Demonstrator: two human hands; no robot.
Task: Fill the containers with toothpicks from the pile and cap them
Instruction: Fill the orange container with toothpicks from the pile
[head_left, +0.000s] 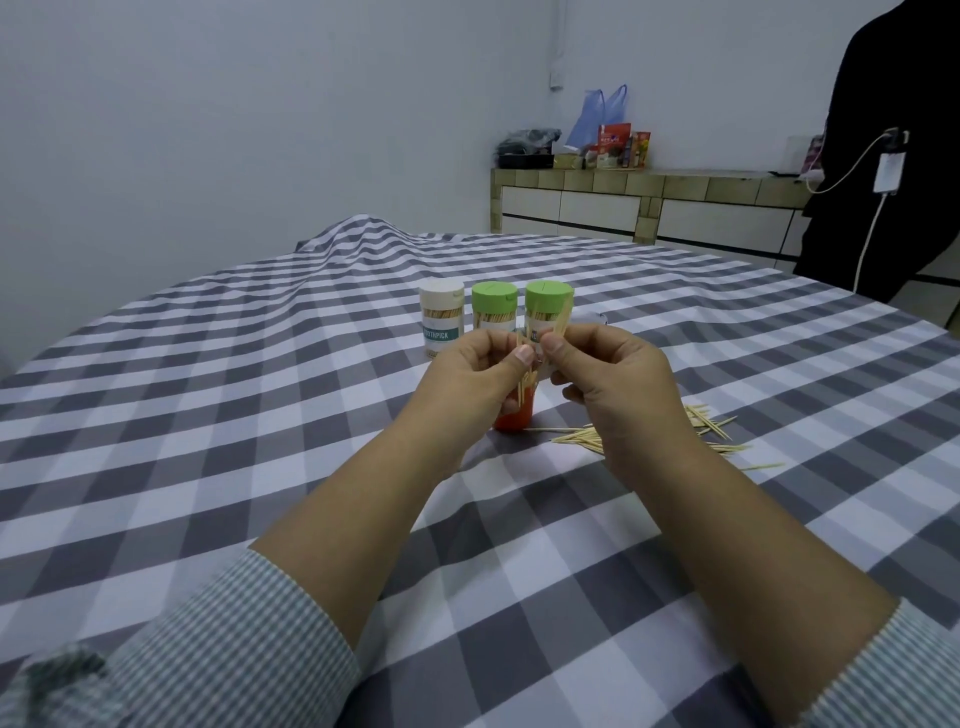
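Left hand (480, 371): raised above the table, fingers curled round the upper part of the red container, thumb pressed against a bundle of toothpicks at its mouth
Right hand (605, 371): raised beside the left, thumbs almost touching; thumb and fingers pinch the same bundle from the right side
Held toothpicks (562, 318): a loose sheaf between both hands, some tips slanting up in front of the right green-capped jar, others pointing down toward the red container
Red container (514, 414): only its lower part shows below the left hand; uncapped as far as can be judged, its mouth hidden by the fingers; whether its base rests on the cloth cannot be told
Toothpick pile (711, 431): scattered flat on the cloth, just right of the red container and partly hidden behind the right wrist
Finished jars: white-capped jar (442, 318), left green-capped jar (494, 307) and right green-capped jar (548, 306) stand in a row behind the hands, each capped and showing toothpicks inside
Step in hand: judged as squaring the bundle and feeding it into the red container
Next move calls for: tips aligned and lowered together into the mouth, left hand steadying the container; then more from the pile, then a cap, which is not identifiable here
Surroundings: checked tablecloth (208, 415); tiled counter (649, 208) with bags and packets; a person in dark clothing (893, 156) at far right
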